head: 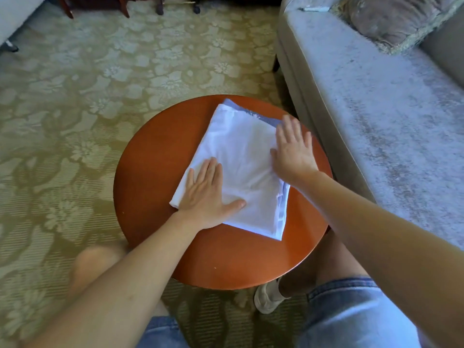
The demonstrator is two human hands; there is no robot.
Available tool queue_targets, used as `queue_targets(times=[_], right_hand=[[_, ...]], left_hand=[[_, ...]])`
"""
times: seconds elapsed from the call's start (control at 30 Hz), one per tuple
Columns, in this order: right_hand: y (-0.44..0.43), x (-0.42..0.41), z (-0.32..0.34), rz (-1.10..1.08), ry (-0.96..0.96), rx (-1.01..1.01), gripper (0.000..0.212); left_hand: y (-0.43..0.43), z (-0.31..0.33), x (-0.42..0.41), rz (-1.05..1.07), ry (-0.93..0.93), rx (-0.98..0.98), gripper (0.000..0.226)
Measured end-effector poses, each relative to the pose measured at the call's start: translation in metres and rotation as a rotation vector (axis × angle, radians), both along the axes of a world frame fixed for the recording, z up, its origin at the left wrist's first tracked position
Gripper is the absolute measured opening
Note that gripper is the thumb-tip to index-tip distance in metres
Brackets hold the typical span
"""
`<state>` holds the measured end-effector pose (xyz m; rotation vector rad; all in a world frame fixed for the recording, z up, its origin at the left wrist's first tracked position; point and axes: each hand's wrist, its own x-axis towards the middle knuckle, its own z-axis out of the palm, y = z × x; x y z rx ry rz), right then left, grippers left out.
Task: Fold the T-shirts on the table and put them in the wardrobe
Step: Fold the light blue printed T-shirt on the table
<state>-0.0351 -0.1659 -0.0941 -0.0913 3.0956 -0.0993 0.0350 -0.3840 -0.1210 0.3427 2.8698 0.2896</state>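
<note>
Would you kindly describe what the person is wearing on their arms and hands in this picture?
Nothing shows on either. The left hand and right hand are bare, with no gloves, rings or watch visible. Both forearms are uncovered to the frame's edge, so no sleeve appears. The person also wears light blue denim shorts.

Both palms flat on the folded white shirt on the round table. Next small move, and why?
Probably slide the fingers of the left hand and right hand under the white T-shirt's side edges to take a grip for lifting. It lies as a compact, smooth rectangle on the round table. Both hands press it with straight fingers, and neither holds anything.
</note>
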Motion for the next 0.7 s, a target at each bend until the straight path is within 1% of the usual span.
queue_targets(times=[0.03,0.07,0.1,0.17,0.23,0.27,0.33,0.4,0.47,0.5,0.57,0.63,0.7], right_hand=[[0.001,0.002,-0.004,0.115,-0.031,-0.007,0.056],[0.002,0.004,-0.007,0.185,-0.060,-0.023,0.052],[0.003,0.007,-0.009,0.191,-0.068,-0.037,0.051],[0.004,0.013,-0.008,0.101,-0.051,-0.019,0.041],[0.002,0.027,-0.002,0.043,-0.058,0.070,0.033],[0.000,0.034,0.002,0.034,-0.062,0.115,0.033],[-0.001,0.044,0.010,-0.004,-0.056,0.111,0.034],[0.002,0.049,0.013,-0.105,-0.046,0.010,0.037],[0.008,0.049,0.015,-0.281,-0.024,-0.161,0.052],[0.011,0.048,0.016,-0.383,-0.053,-0.267,0.063],[0.016,0.042,0.013,-0.533,-0.142,-0.433,0.076],[0.018,0.036,0.015,-0.604,-0.186,-0.581,0.081],[0.019,0.032,0.023,-0.650,-0.236,-0.735,0.085]], left_hand=[[-0.003,0.000,-0.002,-0.018,0.003,0.005,0.108],[-0.006,0.001,-0.005,-0.037,0.002,0.007,0.110],[-0.010,0.002,-0.007,-0.052,-0.002,0.009,0.112],[-0.023,0.005,-0.015,-0.064,-0.015,-0.013,0.116],[-0.043,0.011,-0.024,-0.029,-0.027,-0.071,0.119],[-0.053,0.014,-0.029,0.019,-0.023,-0.093,0.119],[-0.072,0.021,-0.035,0.185,0.015,-0.094,0.115],[-0.081,0.025,-0.034,0.388,0.075,-0.035,0.105],[-0.073,0.029,-0.026,0.564,0.087,0.075,0.094],[-0.065,0.032,-0.022,0.629,0.077,0.136,0.090],[-0.050,0.037,-0.017,0.728,0.029,0.284,0.086],[-0.039,0.044,-0.016,0.839,-0.037,0.442,0.087],[-0.033,0.052,-0.016,0.939,-0.099,0.539,0.082]])
